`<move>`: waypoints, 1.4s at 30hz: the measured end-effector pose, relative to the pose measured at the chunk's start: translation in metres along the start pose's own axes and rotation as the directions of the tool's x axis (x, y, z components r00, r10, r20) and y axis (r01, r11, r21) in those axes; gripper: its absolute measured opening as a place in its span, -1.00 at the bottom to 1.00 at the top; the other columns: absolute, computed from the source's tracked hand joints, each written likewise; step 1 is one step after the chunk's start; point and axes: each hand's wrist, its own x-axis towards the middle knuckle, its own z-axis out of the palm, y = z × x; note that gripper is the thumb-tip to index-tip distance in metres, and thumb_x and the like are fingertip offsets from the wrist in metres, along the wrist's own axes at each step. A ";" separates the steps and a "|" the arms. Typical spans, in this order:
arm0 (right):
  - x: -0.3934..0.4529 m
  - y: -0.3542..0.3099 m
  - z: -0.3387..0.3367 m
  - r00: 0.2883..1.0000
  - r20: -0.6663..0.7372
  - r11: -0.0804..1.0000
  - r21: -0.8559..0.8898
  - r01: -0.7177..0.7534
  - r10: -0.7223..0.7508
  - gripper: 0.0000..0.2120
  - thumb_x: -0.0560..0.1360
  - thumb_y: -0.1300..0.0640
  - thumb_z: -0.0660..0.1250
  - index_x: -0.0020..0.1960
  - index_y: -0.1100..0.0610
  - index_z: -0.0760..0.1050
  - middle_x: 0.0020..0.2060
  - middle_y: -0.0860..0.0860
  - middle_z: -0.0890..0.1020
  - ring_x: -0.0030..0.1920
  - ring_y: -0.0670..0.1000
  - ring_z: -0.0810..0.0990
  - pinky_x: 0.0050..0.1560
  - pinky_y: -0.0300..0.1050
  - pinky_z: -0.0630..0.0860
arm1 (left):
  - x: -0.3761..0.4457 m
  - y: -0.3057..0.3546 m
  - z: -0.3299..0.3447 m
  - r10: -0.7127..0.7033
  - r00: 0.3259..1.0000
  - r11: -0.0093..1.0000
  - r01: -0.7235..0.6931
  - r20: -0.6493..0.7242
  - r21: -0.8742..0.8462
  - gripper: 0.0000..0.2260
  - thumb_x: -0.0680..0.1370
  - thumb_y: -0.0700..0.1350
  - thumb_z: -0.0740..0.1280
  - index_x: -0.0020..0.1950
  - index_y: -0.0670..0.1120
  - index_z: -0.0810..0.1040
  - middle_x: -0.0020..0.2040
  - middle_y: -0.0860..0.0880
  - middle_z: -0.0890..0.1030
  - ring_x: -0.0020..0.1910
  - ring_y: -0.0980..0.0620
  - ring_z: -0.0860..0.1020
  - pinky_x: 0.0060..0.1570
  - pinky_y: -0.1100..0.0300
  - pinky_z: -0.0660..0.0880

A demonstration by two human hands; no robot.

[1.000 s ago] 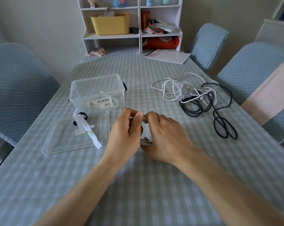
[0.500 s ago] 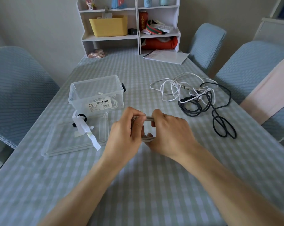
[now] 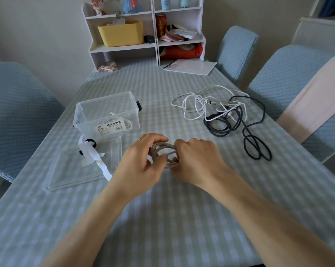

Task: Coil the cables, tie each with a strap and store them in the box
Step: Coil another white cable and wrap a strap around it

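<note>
- Head view. Grey cable coil [image 3: 163, 154] held between both hands, just above the checked tablecloth [image 3: 162, 218], on the near side of the clear storage box [image 3: 107, 114] and a little to its right.
- Left hand [image 3: 141, 162]: fingers curled over the coil's left side, thumb underneath; it grips the loops. Ring on one finger.
- Right hand [image 3: 197, 160]: fingers curled in, pinching the coil's right side where the loops bunch together.
- Handling, as a judgement: cable looks light, limp but springy; loops fan apart and will likely spring open if let go. Best hold is across the whole bundle where the turns cross, pinching all the strands together, leaving one stretch bare for a strap.
- Straps [image 3: 91, 151], white and black, lie on the flat box lid [image 3: 66, 170], just in front of the box. Box already holds one white coiled cable [image 3: 124, 123].
- White cables [image 3: 199, 105] and black cable [image 3: 245, 132] lie tangled, well to the right of the box, uncoiled.
- Against the earlier frame: the hands were closed tight together with little cable showing; now they sit a little apart and the loops are plainly exposed between them. Box, lid, straps and tangle are unmoved.
</note>
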 end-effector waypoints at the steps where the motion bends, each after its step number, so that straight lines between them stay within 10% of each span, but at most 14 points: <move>1: 0.001 -0.001 -0.001 1.000 0.014 1.000 0.012 -0.007 0.007 -0.82 0.51 0.03 0.23 -0.09 0.09 0.26 -0.32 0.00 0.41 -0.28 0.15 0.35 -0.35 -0.05 0.13 | -0.001 -0.001 -0.002 0.040 0.998 0.998 -0.042 0.048 0.041 -0.59 0.41 -0.03 0.30 0.26 -0.02 0.51 0.14 0.14 0.55 0.07 0.16 0.56 -0.03 0.26 0.51; 4: 0.001 -0.001 -0.004 0.999 0.025 0.998 0.062 -0.029 0.027 -0.85 0.51 0.05 0.22 -0.06 0.08 0.27 -0.20 0.00 0.49 -0.23 0.17 0.44 -0.25 -0.06 0.21 | 0.000 0.009 0.001 0.158 0.978 0.870 -0.202 0.133 0.450 -0.37 0.25 -0.08 0.33 0.34 -0.11 0.45 0.33 0.01 0.45 0.23 0.03 0.47 0.11 0.18 0.46; 9: -0.003 -0.009 -0.005 0.999 0.010 0.996 0.081 0.042 -0.043 -0.86 0.45 0.10 0.23 -0.11 0.09 0.27 -0.24 -0.03 0.46 -0.32 0.12 0.33 -0.43 -0.12 0.11 | 0.004 0.019 0.024 0.117 0.985 0.402 -0.166 0.129 0.901 -0.64 0.10 -0.19 0.50 -0.15 -0.15 0.54 -0.24 -0.12 0.55 -0.29 -0.11 0.54 -0.33 0.09 0.38; 13: -0.003 -0.005 0.002 0.992 -0.086 0.988 0.119 0.099 -0.090 -0.79 0.44 0.10 0.33 -0.14 0.07 0.28 -0.33 -0.03 0.44 -0.41 0.10 0.29 -0.45 -0.14 0.03 | 0.010 0.023 0.016 0.110 0.979 0.445 -0.205 0.174 0.872 -0.64 0.00 -0.31 0.54 -0.32 -0.16 0.48 -0.45 -0.09 0.47 -0.56 -0.08 0.49 -0.51 0.23 0.16; 21: -0.002 0.007 -0.009 0.996 0.039 0.992 0.098 0.081 -0.086 -0.78 0.54 0.03 0.23 0.11 0.12 0.37 -0.12 0.05 0.54 -0.15 0.17 0.53 -0.19 -0.08 0.25 | 0.007 0.019 -0.026 0.010 0.974 0.972 -0.063 0.225 0.228 -0.61 0.41 0.06 0.47 0.22 0.16 0.54 0.09 0.23 0.56 0.09 0.27 0.54 -0.02 0.39 0.47; 30: -0.003 0.001 -0.001 0.991 0.071 0.990 0.094 0.106 -0.113 -0.83 0.51 0.11 0.24 -0.08 0.09 0.23 -0.35 -0.05 0.39 -0.42 -0.01 0.34 -0.38 -0.11 0.20 | 0.000 0.016 -0.022 0.283 0.955 0.727 -0.270 0.083 0.631 -0.78 0.53 -0.06 0.25 -0.20 -0.08 0.64 -0.31 0.06 0.61 -0.37 0.00 0.59 -0.48 0.04 0.51; 36: -0.004 -0.001 -0.004 0.984 0.084 0.985 0.089 0.148 -0.155 -0.82 0.51 0.12 0.24 -0.01 0.09 0.23 -0.21 -0.05 0.46 -0.30 0.08 0.41 -0.25 -0.10 0.29 | 0.001 0.017 -0.029 0.065 0.998 0.939 -0.063 0.006 0.337 -0.92 0.54 -0.18 0.43 -0.12 -0.05 0.72 -0.36 0.22 0.61 -0.29 0.26 0.59 -0.29 0.43 0.44; 42: -0.004 -0.002 -0.002 0.979 0.089 0.979 0.108 0.172 -0.182 -0.81 0.51 0.12 0.25 0.10 0.12 0.34 -0.08 -0.01 0.56 -0.24 0.08 0.47 -0.24 -0.09 0.31 | 0.002 0.008 -0.032 0.038 0.999 0.942 -0.039 0.008 0.334 -0.90 0.54 -0.23 0.41 -0.14 -0.08 0.67 -0.37 0.14 0.65 -0.36 0.10 0.60 -0.30 0.19 0.48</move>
